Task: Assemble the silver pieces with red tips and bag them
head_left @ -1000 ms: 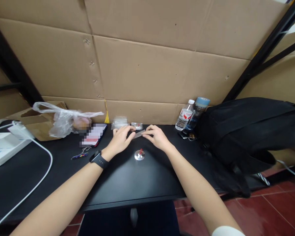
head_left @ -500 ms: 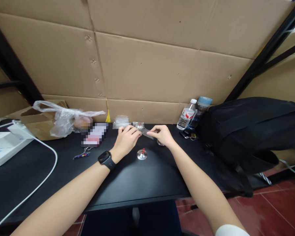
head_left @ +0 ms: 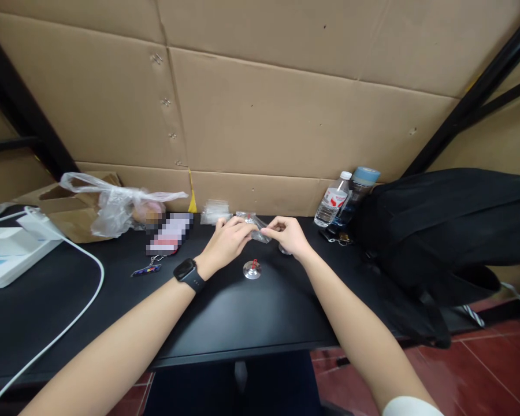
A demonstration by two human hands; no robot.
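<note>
Both my hands meet at the back middle of the black desk (head_left: 242, 323). My left hand (head_left: 229, 241), with a black watch on its wrist, pinches one end of a small clear plastic bag (head_left: 260, 233). My right hand (head_left: 288, 236) pinches the other end of the same bag. The bag is lifted slightly off the desk between my fingertips. Just in front of my hands a small silver disc with a red piece on top (head_left: 252, 269) rests on the desk. More small clear bags (head_left: 215, 211) lie behind my left hand.
A black backpack (head_left: 437, 231) fills the right side, with two water bottles (head_left: 335, 199) and keys beside it. At left are a phone (head_left: 170, 233), a keychain (head_left: 147, 269), a plastic bag over a paper bag (head_left: 108, 205), and a white power strip (head_left: 8, 257) with its cable. Cardboard lines the wall.
My hands have lifted the small clear bag from flat on the desk and drawn together on it, fingers pinching. The view has shifted a little.
</note>
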